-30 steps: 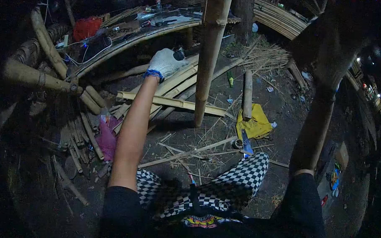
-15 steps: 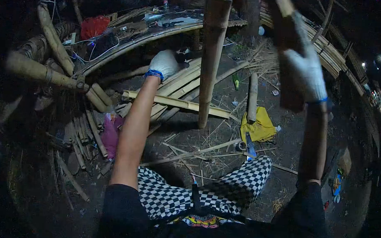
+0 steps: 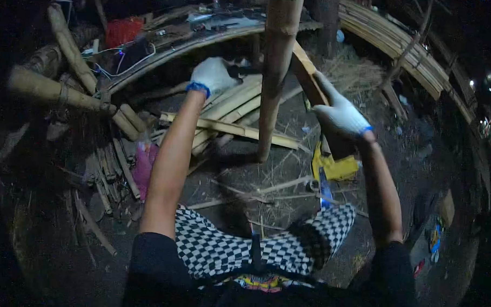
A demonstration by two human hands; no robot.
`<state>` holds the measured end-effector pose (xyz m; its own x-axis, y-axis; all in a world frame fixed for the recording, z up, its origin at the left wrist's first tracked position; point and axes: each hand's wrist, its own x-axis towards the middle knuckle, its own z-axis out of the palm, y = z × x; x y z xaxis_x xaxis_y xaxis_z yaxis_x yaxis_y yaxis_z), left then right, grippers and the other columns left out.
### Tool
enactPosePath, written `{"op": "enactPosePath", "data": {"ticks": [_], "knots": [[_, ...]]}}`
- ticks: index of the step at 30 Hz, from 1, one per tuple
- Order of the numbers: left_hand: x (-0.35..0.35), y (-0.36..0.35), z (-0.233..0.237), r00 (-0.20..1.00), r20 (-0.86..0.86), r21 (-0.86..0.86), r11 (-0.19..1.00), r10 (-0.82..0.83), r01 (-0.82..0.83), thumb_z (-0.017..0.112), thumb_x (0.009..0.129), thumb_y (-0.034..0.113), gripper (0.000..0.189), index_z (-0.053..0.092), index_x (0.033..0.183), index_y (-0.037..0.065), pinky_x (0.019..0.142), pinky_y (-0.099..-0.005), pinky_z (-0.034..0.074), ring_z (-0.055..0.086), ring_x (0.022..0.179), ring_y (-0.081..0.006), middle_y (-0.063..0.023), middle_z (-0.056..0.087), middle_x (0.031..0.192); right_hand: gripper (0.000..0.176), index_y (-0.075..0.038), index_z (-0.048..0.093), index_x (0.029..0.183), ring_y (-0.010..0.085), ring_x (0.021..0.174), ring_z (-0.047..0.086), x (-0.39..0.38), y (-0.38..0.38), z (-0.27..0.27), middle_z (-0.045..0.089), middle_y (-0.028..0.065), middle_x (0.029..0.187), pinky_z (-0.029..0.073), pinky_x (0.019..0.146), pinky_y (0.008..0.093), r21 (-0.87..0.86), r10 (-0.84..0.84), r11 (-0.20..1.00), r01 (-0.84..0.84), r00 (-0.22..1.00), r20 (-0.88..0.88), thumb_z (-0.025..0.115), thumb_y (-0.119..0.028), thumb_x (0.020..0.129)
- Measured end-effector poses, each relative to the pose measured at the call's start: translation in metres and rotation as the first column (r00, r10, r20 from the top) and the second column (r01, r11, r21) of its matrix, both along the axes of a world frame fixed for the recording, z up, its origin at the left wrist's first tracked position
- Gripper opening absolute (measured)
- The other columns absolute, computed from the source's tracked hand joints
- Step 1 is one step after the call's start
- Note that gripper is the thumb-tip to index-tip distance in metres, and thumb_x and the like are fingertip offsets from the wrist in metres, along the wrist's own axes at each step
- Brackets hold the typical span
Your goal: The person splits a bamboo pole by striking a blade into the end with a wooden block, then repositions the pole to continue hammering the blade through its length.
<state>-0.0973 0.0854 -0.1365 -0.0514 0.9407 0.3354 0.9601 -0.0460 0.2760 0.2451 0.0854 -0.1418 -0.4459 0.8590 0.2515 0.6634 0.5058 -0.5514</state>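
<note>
While the pale tan, hollow bamboo pole (image 3: 280, 52) stands near upright before the seated person, both hands work about its upper part.

Item, right hand (image 3: 341, 114): white knitted glove, blue cuff; grip clasped on a long, flat-faced brown wooden block (image 3: 308, 72), its far side hidden. Changed in the last half second: block and hand have dropped from a raised, tilted position to the pole's right flank. Judged as a downward stroke at the pole; blur prevents telling whether block and pole touch.

Item, left hand (image 3: 207, 75): white glove, blue cuff; grip curled about a dark, handle-like object (image 3: 240, 71), partly hidden and blurred. Its place left of the pole has scarcely altered, suggesting a steadying role.

Item, pole: much as before, hollow end uppermost, slightly tilted, foot near the ground.

Surroundings: pale split bamboo lengths (image 3: 239, 107), behind the pole and to its left; one pale split bamboo channel (image 3: 246, 133) lying across them; crumpled yellow sheet (image 3: 342, 167), right of the pole's foot; blue-looking flat blade (image 3: 325, 186), just beside the sheet; pink-purple plastic bag (image 3: 142, 171), left.
</note>
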Motion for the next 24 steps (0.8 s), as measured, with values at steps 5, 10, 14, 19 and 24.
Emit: {"op": "enactPosePath", "data": {"ticks": [5,10,14,19,24], "knots": [[-0.021,0.020,-0.021,0.996,-0.087,0.081,0.997,-0.011,0.018,0.076,0.058,0.055,0.064,0.071,0.096,0.004,0.085,-0.0407,0.052,0.065,0.093,-0.0348,-0.0208,0.067,0.100,0.073,-0.017,0.029,0.147,0.0298,0.137,0.032,0.011,-0.057,0.081,0.031,0.0144,0.150,0.029,0.112,0.0464,0.571,0.057,0.816,0.096,0.968,-0.245,0.066,-0.024,0.085],[-0.006,-0.003,0.006,0.990,-0.125,0.004,0.998,0.066,-0.066,0.075,0.062,0.057,0.066,0.070,0.093,-0.002,0.082,-0.0421,0.051,0.065,0.092,-0.0370,-0.0249,0.067,0.095,0.065,-0.011,0.042,0.139,0.0283,0.124,0.049,0.067,-0.039,0.104,0.049,0.0146,0.138,0.037,0.105,0.0441,0.915,-0.380,0.192,0.354,0.887,-0.264,0.068,-0.028,0.083],[-0.013,0.015,-0.001,0.997,-0.075,0.026,1.000,-0.014,0.016,0.075,0.062,0.057,0.067,0.070,0.096,0.000,0.082,-0.0415,0.052,0.065,0.092,-0.0356,-0.0249,0.066,0.096,0.067,-0.005,0.042,0.138,0.0272,0.121,0.052,0.004,-0.004,0.012,0.050,0.0181,0.136,0.038,0.104,0.0422,0.522,-0.347,0.773,0.360,0.929,-0.127,0.070,-0.027,0.081],[-0.026,0.023,-0.008,0.987,-0.161,0.102,0.994,-0.011,0.028,0.075,0.060,0.059,0.067,0.070,0.105,0.011,0.088,-0.0395,0.050,0.065,0.096,-0.0335,-0.0180,0.068,0.102,0.081,-0.011,0.025,0.149,0.0310,0.134,0.037,-0.011,0.001,-0.029,0.032,0.0159,0.150,0.029,0.111,0.0376,0.044,0.026,0.999,-0.017,0.977,-0.212,0.066,-0.031,0.081],[-0.011,0.013,0.004,0.984,-0.165,0.041,0.997,0.072,-0.066,0.077,0.060,0.049,0.056,0.072,0.104,0.016,0.087,-0.0381,0.051,0.065,0.097,-0.0294,-0.0123,0.068,0.105,0.081,-0.013,0.028,0.148,0.0268,0.134,0.038,-0.005,-0.056,0.058,0.037,0.0193,0.146,0.033,0.109,0.0389,0.347,0.024,0.926,0.151,0.891,-0.453,0.071,-0.024,0.081]]}}
